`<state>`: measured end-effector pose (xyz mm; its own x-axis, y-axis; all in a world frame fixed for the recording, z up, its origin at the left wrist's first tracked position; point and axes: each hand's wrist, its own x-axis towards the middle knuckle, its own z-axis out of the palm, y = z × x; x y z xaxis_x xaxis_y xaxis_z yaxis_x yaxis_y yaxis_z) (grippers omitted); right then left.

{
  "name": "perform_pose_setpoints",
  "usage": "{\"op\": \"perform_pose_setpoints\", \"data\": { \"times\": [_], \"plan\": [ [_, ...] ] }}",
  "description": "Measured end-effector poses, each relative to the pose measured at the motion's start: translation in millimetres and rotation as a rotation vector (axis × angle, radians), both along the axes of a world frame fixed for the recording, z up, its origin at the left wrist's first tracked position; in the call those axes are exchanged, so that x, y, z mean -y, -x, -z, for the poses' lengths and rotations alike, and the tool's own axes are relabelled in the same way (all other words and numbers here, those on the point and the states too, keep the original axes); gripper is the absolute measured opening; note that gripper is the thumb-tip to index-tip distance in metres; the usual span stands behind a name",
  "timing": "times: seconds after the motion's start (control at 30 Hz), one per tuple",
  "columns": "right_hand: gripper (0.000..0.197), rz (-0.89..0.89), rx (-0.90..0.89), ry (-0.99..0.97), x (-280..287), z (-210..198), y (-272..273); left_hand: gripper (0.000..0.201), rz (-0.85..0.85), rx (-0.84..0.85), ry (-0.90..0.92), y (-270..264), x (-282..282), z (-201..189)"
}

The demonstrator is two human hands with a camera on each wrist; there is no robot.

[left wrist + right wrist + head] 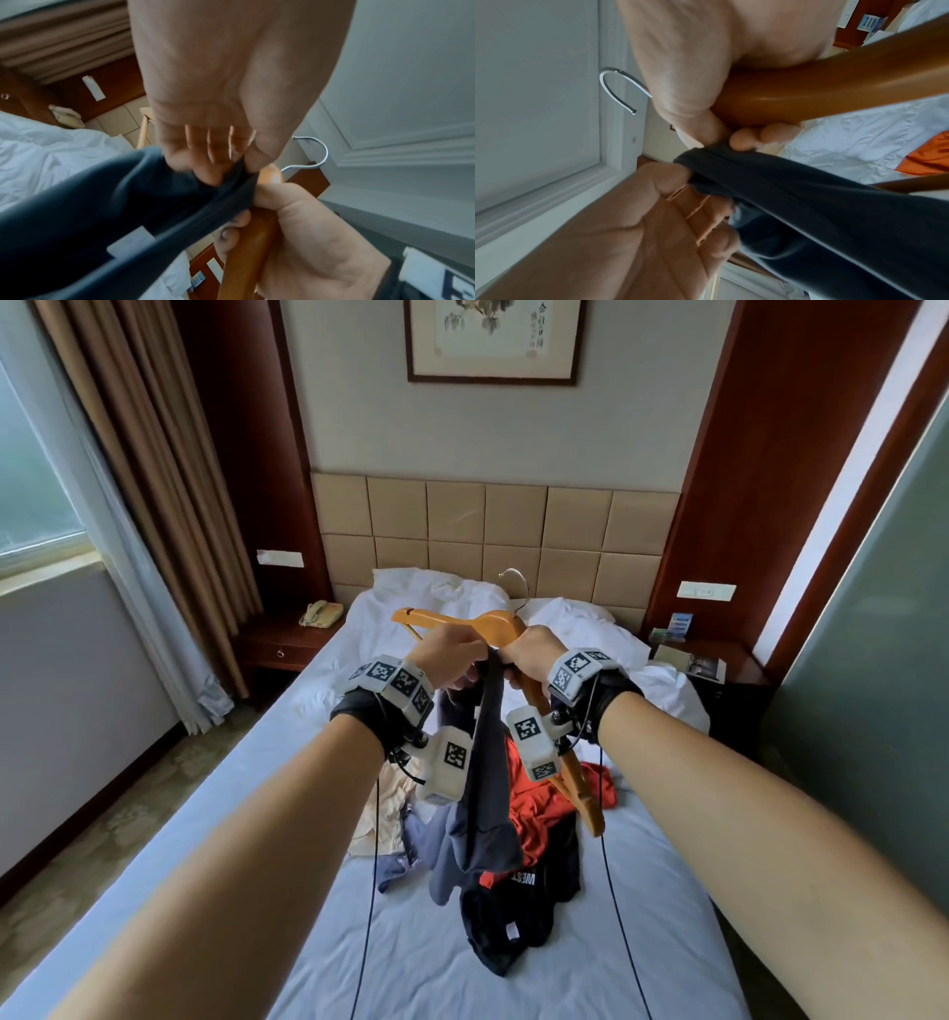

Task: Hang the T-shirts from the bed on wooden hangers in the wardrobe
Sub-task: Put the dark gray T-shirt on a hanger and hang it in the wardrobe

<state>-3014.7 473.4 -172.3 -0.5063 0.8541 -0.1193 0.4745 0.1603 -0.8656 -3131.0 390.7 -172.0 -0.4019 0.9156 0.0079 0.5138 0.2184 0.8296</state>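
I hold a wooden hanger (493, 624) with a metal hook (516, 582) up over the bed. My right hand (518, 660) grips its neck just under the hook, and one arm slants down past my right wrist. In the right wrist view, the right hand (721, 140) wraps the hanger (834, 85) and also touches the edge of a dark navy T-shirt (821, 192). My left hand (462, 660) pinches that T-shirt (485, 788) right beside the right hand, and the cloth hangs down to the bed. From the left wrist, the left hand (221, 166) bunches the fabric (102, 213) against the hanger (246, 253).
On the white bed (257, 814) below lies a pile of clothes: a red shirt (539, 803), a black shirt with white lettering (513, 906), a cream garment (390, 809) and a blue one (405, 860). Nightstands flank the bed, with a phone (321, 613) on the left one. Cables hang from both wrists.
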Motion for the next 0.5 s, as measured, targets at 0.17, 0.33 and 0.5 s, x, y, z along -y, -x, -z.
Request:
{"op": "perform_pose_setpoints", "data": {
  "times": [0.17, 0.33, 0.5],
  "plan": [
    [0.02, -0.053, 0.011, 0.016, -4, 10, -20, 0.008, 0.036, 0.008, 0.06, -24, 1, 8],
    [0.017, -0.063, -0.054, 0.08, -6, 26, -29, 0.013, -0.02, -0.005, 0.061, -37, 7, 22],
    [0.019, -0.055, -0.164, 0.148, -11, 43, -39, 0.02, -0.15, 0.084, 0.022, -45, 5, 29]
  ]
}}
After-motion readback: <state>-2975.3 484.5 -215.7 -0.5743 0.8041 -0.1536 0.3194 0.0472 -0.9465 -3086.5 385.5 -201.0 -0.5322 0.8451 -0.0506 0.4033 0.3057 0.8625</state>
